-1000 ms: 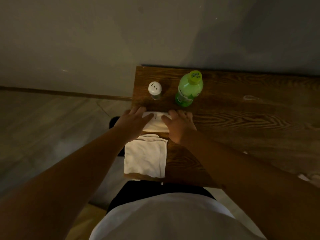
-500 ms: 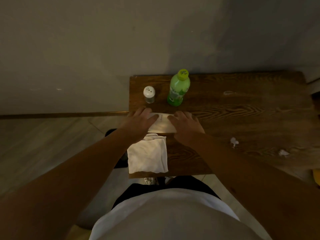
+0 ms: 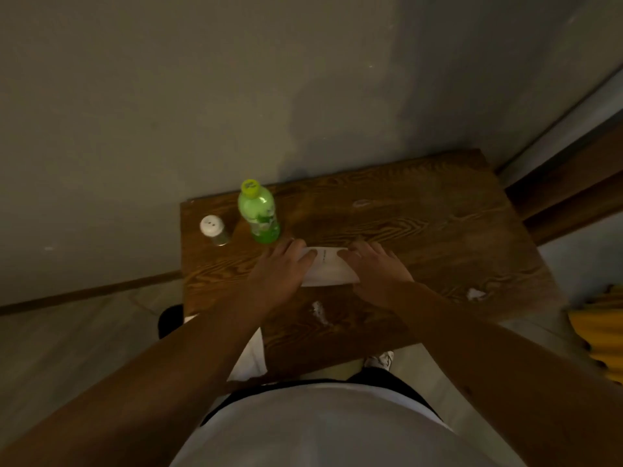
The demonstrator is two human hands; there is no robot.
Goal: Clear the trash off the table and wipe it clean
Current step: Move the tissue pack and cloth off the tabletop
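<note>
Both of my hands press a folded white cloth (image 3: 328, 267) flat on the dark wooden table (image 3: 421, 230). My left hand (image 3: 279, 271) covers its left end and my right hand (image 3: 374, 267) its right end, fingers spread. A second white cloth (image 3: 251, 358) lies at the table's near left edge, partly hidden under my left forearm. Small white paper scraps lie on the wood: one (image 3: 318, 311) just in front of my hands, another (image 3: 475, 293) to the right. A faint clear scrap (image 3: 362, 203) sits near the back.
A green bottle (image 3: 259, 214) with a yellow cap stands just left of my left hand. A white-capped shaker (image 3: 214, 230) stands near the back left corner. The wall runs behind the table. Something yellow (image 3: 600, 335) sits at the right, beyond the table edge.
My hands have slid the folded cloth to the right along the table, away from the left edge and past the bottle. The view has shifted right too.
</note>
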